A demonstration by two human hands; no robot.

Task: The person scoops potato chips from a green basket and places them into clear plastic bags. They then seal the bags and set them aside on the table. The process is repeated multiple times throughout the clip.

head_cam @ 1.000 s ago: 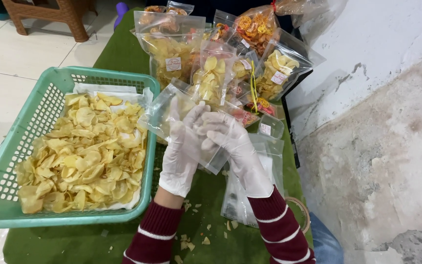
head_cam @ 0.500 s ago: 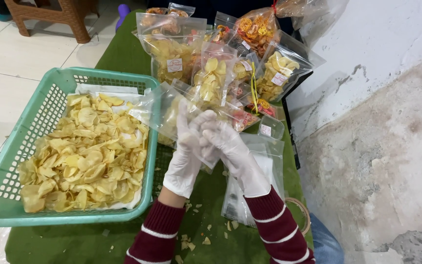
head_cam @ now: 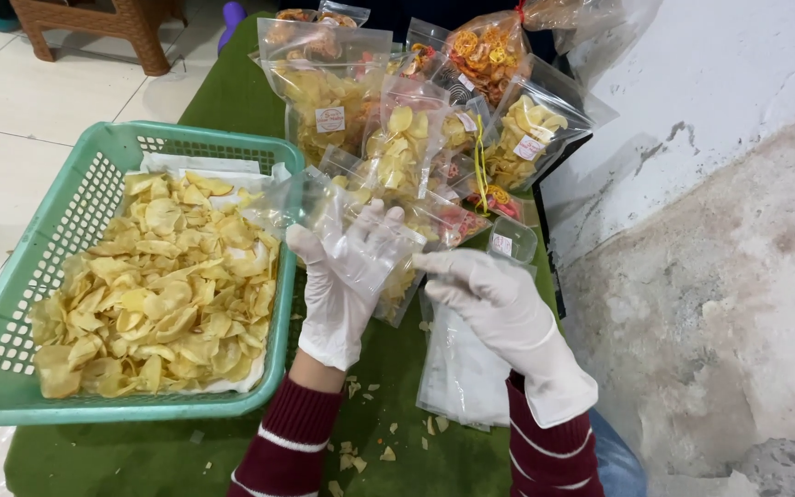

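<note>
- Since the earlier frames, both gloved hands have stayed in the same spot over the green mat, the clear bag between them now spread a little wider toward the basket.
- Left hand [head_cam: 338, 294], in a white glove, is closed on the empty clear plastic bag [head_cam: 342, 225], fingers pinching its near side just beside the basket's right wall.
- Right hand [head_cam: 494, 299], also gloved, lies half curled to the right of the bag; its fingertips point toward the bag's lower corner, but whether they actually pinch the film I cannot tell.
- Green plastic basket [head_cam: 11, 368], lined with white paper, sits to the left, heaped with pale yellow chips [head_cam: 154, 290].
- Under the right forearm rests a stack of empty clear bags [head_cam: 462, 368].
- Beyond the hands, filled chip bags [head_cam: 328, 101] stand and lean together, some holding yellow chips, some orange or pinkish snacks.
- Risk, as a judgement: the thin film could slip or fold shut in gloved fingers, and an elbow sweep could topple the leaning bags or scatter more crumbs.
- Green mat [head_cam: 416, 442] covers the low table and carries scattered chip crumbs [head_cam: 361, 451].
- Pale floor tiles [head_cam: 11, 156] lie left, with a wicker stool's legs at the top; a worn, patchy white wall [head_cam: 738, 184] rises on the right.
</note>
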